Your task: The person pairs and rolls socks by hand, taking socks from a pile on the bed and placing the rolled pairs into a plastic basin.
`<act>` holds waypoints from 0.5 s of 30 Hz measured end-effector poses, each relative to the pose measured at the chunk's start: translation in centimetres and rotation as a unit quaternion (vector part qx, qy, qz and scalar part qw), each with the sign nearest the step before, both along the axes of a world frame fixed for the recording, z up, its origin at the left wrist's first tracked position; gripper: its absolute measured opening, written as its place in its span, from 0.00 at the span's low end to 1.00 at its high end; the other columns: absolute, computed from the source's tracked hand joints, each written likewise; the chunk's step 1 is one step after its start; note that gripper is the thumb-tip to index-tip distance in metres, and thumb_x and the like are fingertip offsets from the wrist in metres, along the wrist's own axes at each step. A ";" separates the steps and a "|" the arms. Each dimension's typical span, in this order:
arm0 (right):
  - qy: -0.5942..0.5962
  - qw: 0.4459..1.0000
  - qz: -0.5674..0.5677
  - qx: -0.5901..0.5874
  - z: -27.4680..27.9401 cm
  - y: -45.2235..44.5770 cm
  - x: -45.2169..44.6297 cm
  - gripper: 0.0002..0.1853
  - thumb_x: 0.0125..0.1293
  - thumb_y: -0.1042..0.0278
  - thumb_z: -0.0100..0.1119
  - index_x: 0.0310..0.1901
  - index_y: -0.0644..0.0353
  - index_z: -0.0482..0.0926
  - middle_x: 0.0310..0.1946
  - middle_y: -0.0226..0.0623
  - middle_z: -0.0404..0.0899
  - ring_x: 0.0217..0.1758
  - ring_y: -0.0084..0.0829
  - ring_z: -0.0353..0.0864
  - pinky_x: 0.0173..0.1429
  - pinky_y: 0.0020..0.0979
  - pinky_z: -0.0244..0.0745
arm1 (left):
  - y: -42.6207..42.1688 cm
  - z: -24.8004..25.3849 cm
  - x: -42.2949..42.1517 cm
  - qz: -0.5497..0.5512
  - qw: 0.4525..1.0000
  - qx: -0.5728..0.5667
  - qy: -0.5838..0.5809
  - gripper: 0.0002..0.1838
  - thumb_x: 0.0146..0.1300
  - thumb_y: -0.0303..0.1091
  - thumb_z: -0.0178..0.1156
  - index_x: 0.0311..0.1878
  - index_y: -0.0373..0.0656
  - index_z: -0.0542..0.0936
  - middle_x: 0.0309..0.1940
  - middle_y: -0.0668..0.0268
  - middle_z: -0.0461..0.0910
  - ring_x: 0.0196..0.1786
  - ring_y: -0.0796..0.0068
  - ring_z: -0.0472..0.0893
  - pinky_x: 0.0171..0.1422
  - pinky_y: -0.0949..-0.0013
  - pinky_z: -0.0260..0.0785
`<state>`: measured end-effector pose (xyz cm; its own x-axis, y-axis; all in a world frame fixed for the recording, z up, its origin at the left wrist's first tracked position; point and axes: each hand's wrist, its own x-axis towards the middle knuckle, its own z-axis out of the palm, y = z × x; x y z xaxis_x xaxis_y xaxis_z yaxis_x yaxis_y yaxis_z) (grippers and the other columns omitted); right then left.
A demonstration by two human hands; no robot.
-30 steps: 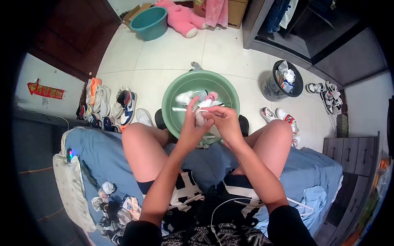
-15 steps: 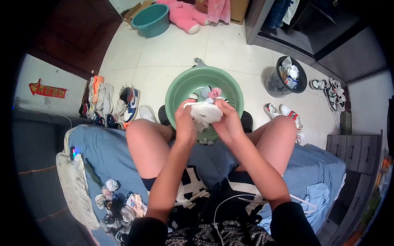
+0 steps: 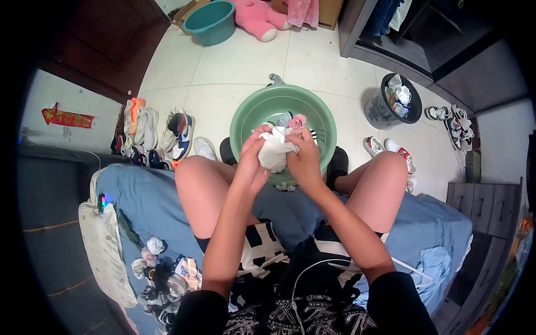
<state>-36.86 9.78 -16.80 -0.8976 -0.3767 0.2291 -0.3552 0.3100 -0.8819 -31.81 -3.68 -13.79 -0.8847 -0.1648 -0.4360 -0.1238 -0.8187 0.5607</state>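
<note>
A white sock, bunched up, is held between both hands above the near part of a green basin. My left hand is closed on its left side. My right hand pinches its right edge. Inside the basin, beyond the hands, lie a pink balled sock and a grey one. A black-and-white striped piece shows just right of my right hand. The basin stands on the floor between the knees.
A pile of socks lies on the blue bed at the left. Shoes line the left wall. A trash bin and more shoes stand right. A teal basin is at the back.
The white sock was stretched flat between both hands and is now bunched and folded. My hands have come closer together. The whole view has shifted slightly.
</note>
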 end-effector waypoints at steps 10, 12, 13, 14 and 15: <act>-0.463 0.740 -0.076 -0.482 2.4 0.0 0.6 0.12 0.62 0.82 0.41 0.41 0.67 0.77 0.38 0.39 0.80 0.39 0.30 0.81 0.47 0.29 0.76 | 2.5 -4.1 -1.2 0.056 0.919 -0.389 -0.028 0.12 0.71 0.28 0.42 0.50 0.39 0.74 0.40 0.63 0.77 0.40 0.77 0.77 0.47 0.72 0.70; -0.449 0.768 -0.045 -0.455 1.5 0.1 0.5 0.12 0.62 0.82 0.42 0.41 0.66 0.77 0.39 0.39 0.80 0.39 0.30 0.81 0.47 0.29 0.76 | 2.8 -5.2 -1.8 0.066 0.938 -0.340 -0.027 0.13 0.72 0.28 0.40 0.46 0.37 0.75 0.40 0.63 0.78 0.41 0.76 0.77 0.46 0.71 0.71; -0.429 0.795 -0.014 -0.429 1.1 0.0 0.4 0.13 0.62 0.82 0.42 0.42 0.66 0.77 0.39 0.39 0.80 0.39 0.29 0.81 0.46 0.29 0.76 | 2.7 -5.7 -2.0 0.060 0.953 -0.294 -0.042 0.14 0.73 0.29 0.40 0.48 0.37 0.75 0.41 0.63 0.78 0.43 0.76 0.78 0.47 0.70 0.72; -0.429 0.794 -0.012 -0.430 0.7 -0.1 0.5 0.13 0.62 0.82 0.42 0.42 0.66 0.77 0.39 0.39 0.80 0.39 0.29 0.81 0.46 0.29 0.76 | 2.5 -6.0 -2.0 0.053 0.966 -0.247 -0.056 0.15 0.73 0.30 0.39 0.49 0.38 0.76 0.43 0.62 0.79 0.44 0.75 0.79 0.48 0.70 0.72; -0.432 0.804 -0.014 -0.407 0.5 -0.1 0.8 0.13 0.61 0.82 0.43 0.42 0.66 0.77 0.38 0.39 0.80 0.39 0.28 0.81 0.45 0.28 0.76 | 2.5 -5.1 -1.9 0.044 0.972 -0.209 -0.101 0.15 0.75 0.32 0.39 0.54 0.38 0.74 0.45 0.61 0.80 0.46 0.72 0.81 0.50 0.68 0.74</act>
<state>-36.07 9.65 -16.35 -0.8600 -0.3942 -0.3241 0.4964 -0.4990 -0.7104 -33.72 -1.16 -18.92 -0.7625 -0.4352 -0.4788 -0.2068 -0.5372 0.8177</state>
